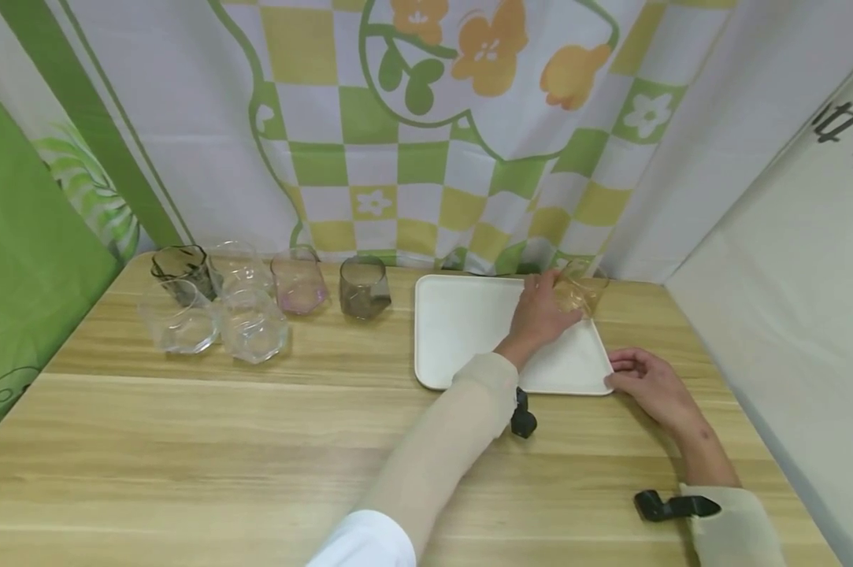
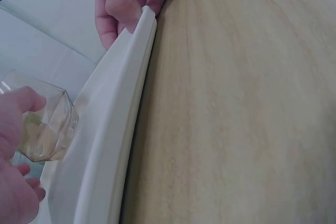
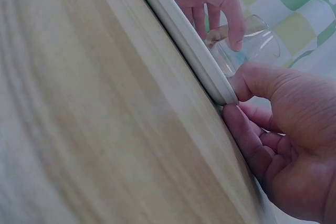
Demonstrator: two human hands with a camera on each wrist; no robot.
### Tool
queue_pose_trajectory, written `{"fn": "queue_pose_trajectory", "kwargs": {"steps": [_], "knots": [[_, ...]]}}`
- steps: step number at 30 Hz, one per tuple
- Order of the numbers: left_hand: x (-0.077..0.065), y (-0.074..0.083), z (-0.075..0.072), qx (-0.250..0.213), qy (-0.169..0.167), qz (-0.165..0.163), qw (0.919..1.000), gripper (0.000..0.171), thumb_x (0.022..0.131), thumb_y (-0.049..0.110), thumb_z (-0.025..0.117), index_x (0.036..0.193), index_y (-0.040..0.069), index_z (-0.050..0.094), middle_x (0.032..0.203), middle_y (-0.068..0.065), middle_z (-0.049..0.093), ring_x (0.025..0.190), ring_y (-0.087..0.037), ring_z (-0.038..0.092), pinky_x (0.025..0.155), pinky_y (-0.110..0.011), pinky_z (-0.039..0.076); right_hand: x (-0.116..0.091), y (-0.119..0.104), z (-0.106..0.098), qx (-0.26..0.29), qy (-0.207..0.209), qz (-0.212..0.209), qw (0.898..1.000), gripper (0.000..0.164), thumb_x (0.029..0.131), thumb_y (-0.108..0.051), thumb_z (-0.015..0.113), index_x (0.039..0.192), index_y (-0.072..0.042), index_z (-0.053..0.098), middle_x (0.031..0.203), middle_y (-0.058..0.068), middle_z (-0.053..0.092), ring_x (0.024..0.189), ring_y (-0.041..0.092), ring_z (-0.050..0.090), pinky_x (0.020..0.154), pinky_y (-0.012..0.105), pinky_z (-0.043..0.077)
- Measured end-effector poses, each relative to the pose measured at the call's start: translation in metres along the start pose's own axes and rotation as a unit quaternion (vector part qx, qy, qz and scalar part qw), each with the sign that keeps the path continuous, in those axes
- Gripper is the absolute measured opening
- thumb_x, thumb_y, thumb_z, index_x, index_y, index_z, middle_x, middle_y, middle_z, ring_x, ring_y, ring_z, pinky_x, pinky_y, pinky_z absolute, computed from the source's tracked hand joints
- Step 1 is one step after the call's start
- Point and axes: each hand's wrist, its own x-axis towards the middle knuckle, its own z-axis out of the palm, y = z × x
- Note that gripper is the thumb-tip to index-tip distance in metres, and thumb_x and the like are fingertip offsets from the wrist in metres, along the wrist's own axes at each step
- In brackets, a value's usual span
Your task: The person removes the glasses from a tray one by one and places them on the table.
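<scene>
My left hand point(image 1: 542, 309) reaches across the white tray point(image 1: 461, 331) to an amber-tinted glass point(image 1: 586, 290) at the tray's far right corner. Its thumb and fingers are spread around the near side of the glass. Seen from the left wrist, the faceted glass point(image 2: 50, 124) stands just past the fingertips, which overlap it without closing round it. My right hand point(image 1: 653, 387) pinches the tray's near right corner. In the right wrist view, that hand point(image 3: 289, 135) has its thumb over the rim point(image 3: 223, 90) and a curled forefinger under it.
Left of the tray stands a smoky brown glass point(image 1: 365, 288), then a pink-tinted glass point(image 1: 298, 282). Further left are a dark glass point(image 1: 185, 272) and several transparent glasses point(image 1: 254, 327), grouped closely. A patterned curtain point(image 1: 433, 189) hangs along the table's back edge; a pale wall point(image 1: 788, 260) borders the right.
</scene>
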Motion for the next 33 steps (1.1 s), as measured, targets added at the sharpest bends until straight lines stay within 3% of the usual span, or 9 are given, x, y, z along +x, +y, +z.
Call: {"fn": "queue_pose_trajectory", "kwargs": {"steps": [3,8,11,18,22,27,33], "knots": [[0.000,-0.002,0.000,-0.038,-0.016,0.003,0.9991,0.072,0.087,0.031,0.081,0.149,0.019,0.045,0.139,-0.003,0.053,0.115,-0.018,0.059,0.092,-0.028,0.048,0.000,-0.001,0.001,-0.001,0.001,-0.001,1.000,0.051,0.097,-0.020,0.070,0.136,0.007,0.053,0.126,0.023,0.061,0.097,0.005,0.057,0.080,0.016,0.044],[-0.002,-0.003,0.001,-0.058,-0.028,0.005,0.9979,0.069,0.088,0.028,0.079,0.145,0.017,0.042,0.137,-0.004,0.057,0.112,-0.018,0.061,0.089,-0.027,0.049,0.000,-0.001,0.002,0.002,0.004,0.000,1.000,0.050,0.096,-0.019,0.071,0.135,0.007,0.054,0.125,0.022,0.062,0.095,0.005,0.058,0.079,0.015,0.045],[-0.004,-0.003,0.000,-0.053,-0.029,0.010,0.9981,0.072,0.086,0.028,0.081,0.145,0.017,0.042,0.137,-0.003,0.054,0.109,-0.017,0.061,0.087,-0.025,0.049,0.000,0.000,0.003,0.007,0.004,0.000,1.000,0.050,0.096,-0.018,0.071,0.135,0.008,0.054,0.124,0.022,0.062,0.095,0.004,0.058,0.079,0.015,0.045],[-0.007,-0.004,-0.005,-0.054,-0.040,0.023,0.9975,0.099,0.080,0.026,0.087,0.161,0.024,0.030,0.144,-0.008,0.045,0.108,-0.023,0.063,0.086,-0.031,0.053,-0.002,0.000,0.004,0.009,0.007,-0.004,1.000,0.049,0.096,-0.018,0.071,0.135,0.007,0.055,0.124,0.022,0.062,0.095,0.005,0.058,0.079,0.015,0.045],[-0.011,-0.005,-0.009,-0.058,-0.044,0.021,0.9971,0.099,0.078,0.026,0.089,0.160,0.028,0.034,0.138,-0.007,0.044,0.102,-0.021,0.062,0.081,-0.029,0.052,-0.002,0.000,0.004,0.007,0.006,0.000,1.000,0.049,0.096,-0.019,0.071,0.135,0.007,0.055,0.124,0.021,0.062,0.096,0.006,0.058,0.079,0.016,0.045],[-0.015,-0.005,-0.017,-0.054,-0.045,0.021,0.9973,0.096,0.077,0.026,0.090,0.158,0.026,0.038,0.133,-0.005,0.045,0.103,-0.019,0.059,0.083,-0.027,0.050,-0.001,-0.001,0.002,0.005,0.007,-0.003,1.000,0.048,0.096,-0.018,0.071,0.133,0.009,0.055,0.122,0.023,0.062,0.093,0.007,0.058,0.077,0.016,0.046],[-0.018,-0.010,-0.021,-0.032,-0.039,0.049,0.9975,0.096,0.078,0.028,0.087,0.158,0.023,0.035,0.141,-0.003,0.047,0.113,-0.021,0.060,0.088,-0.029,0.049,0.001,-0.003,-0.001,0.002,0.006,0.004,1.000,0.050,0.095,-0.019,0.071,0.133,0.008,0.055,0.122,0.023,0.062,0.092,0.008,0.059,0.077,0.017,0.047]]}}
